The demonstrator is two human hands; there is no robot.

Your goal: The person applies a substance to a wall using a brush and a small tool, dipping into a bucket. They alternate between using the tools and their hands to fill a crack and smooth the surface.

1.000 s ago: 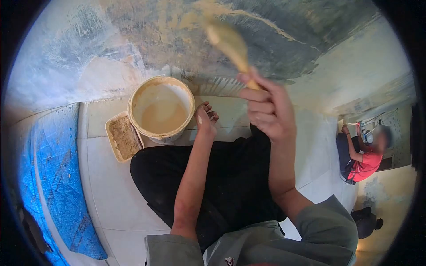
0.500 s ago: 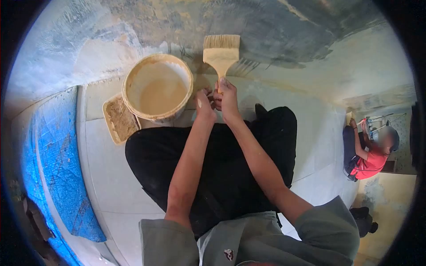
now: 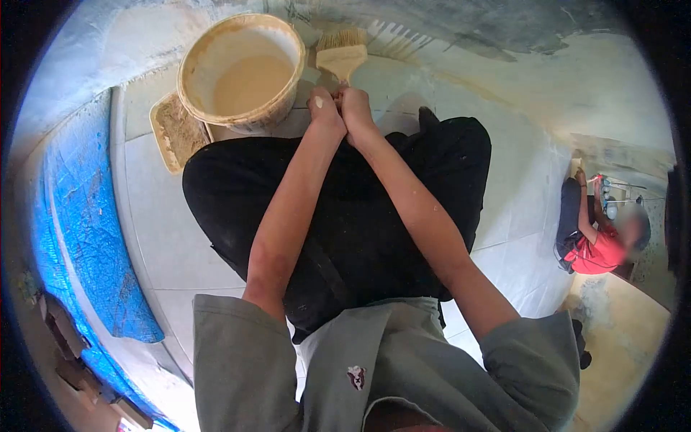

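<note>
A wide, flat paintbrush (image 3: 341, 60), coated in cream-coloured material, points away from me with its bristles near the foot of the wall. Its handle runs down into my right hand (image 3: 355, 108), whose fingers are closed round it. My left hand (image 3: 323, 109) presses against the right one, fingers curled in; whether it also grips the handle is hidden. A pale smear marks the back of that hand. Left of the brush stands a large bucket (image 3: 282, 105) part filled with beige liquid (image 3: 253, 86). A shallow tray (image 3: 160, 138) with crusted brownish residue sits beside the bucket.
A blue tarpaulin (image 3: 97, 237) lies along the left of the tiled floor (image 3: 137, 180). The patchy grey and cream wall (image 3: 475, 32) rises ahead. At the right, a person in red (image 3: 601, 252) sits on the floor by the wall.
My view has tilted, so bucket, tray and brush appear higher in the picture. My hands have drawn closer together at the handle, and the brush sits nearer the bucket.
</note>
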